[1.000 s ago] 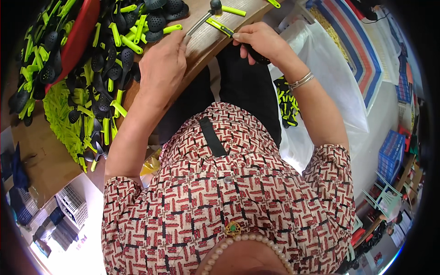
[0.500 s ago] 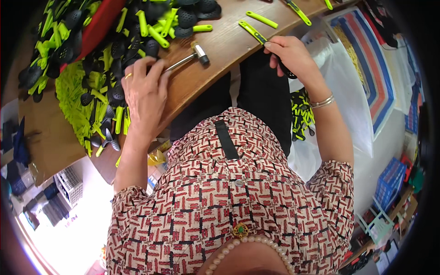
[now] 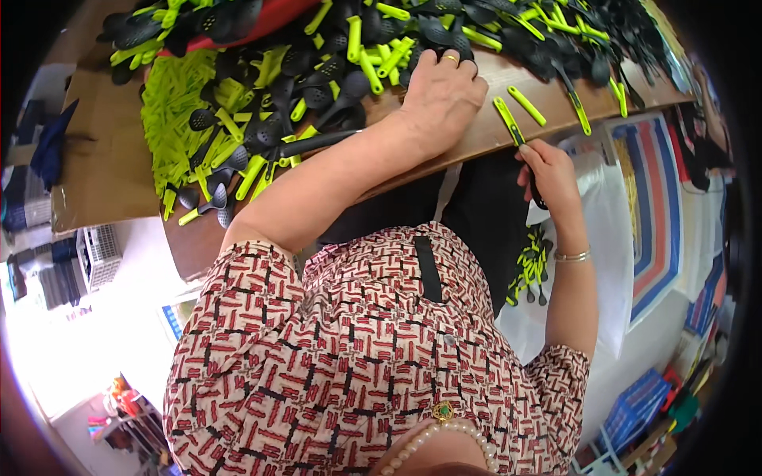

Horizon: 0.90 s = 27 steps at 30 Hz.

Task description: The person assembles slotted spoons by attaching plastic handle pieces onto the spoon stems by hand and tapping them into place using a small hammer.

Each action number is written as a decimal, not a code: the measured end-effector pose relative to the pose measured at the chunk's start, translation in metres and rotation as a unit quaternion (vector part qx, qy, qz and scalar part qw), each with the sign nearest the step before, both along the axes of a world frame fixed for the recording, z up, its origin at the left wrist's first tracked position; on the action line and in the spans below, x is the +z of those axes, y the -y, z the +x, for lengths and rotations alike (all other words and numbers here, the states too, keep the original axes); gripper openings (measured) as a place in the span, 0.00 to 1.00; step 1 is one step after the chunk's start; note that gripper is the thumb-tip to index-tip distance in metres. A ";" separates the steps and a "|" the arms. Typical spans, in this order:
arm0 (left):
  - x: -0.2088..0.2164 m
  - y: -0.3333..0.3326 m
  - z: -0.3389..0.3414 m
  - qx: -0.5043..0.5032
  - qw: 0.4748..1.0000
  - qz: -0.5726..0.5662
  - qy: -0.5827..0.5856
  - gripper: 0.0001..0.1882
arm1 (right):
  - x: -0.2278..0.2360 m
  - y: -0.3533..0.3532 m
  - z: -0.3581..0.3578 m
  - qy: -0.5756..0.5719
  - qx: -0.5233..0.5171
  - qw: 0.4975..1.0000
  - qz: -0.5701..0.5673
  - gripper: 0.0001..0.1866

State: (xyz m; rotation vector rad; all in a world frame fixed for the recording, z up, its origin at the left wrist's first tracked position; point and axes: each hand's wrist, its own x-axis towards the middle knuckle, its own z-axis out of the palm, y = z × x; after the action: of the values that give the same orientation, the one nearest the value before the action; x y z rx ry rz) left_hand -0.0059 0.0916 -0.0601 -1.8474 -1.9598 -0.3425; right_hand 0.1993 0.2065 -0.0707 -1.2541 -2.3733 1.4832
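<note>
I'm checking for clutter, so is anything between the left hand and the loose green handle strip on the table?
Partly: the green-handled black utensil, held in the right hand, lies between the left hand and the loose green handle strip. Nothing visible lies on the strip itself.

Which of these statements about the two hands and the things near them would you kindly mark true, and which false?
1. The right hand holds a black-and-green utensil. True.
2. The silver bracelet circles the left wrist. False: it circles the right wrist.
3. A ring is on the left hand. True.
4. The left hand hangs below the table. False: it is over the table, by the heaped utensils.
5. A loose lime-green piece lies on the table beside the held utensil's handle. True.
</note>
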 end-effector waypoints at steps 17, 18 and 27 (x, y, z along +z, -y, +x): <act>0.042 0.094 -0.084 0.085 0.988 0.100 0.084 0.06 | -0.001 -0.017 0.007 0.000 0.028 0.999 -0.040 0.14; 0.036 0.076 -0.082 0.068 0.991 0.102 0.055 0.06 | -0.002 -0.017 0.007 -0.001 0.026 0.999 -0.035 0.14; 0.011 0.024 -0.085 0.100 0.993 0.055 -0.005 0.06 | 0.002 -0.006 0.003 0.008 0.030 0.999 0.013 0.16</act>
State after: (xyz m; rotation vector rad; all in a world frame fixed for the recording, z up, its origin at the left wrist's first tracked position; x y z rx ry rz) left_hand -0.0905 0.0679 -0.0489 -1.5662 -2.0540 -0.3700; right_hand 0.2026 0.2122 -0.0683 -1.2054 -2.4526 1.4586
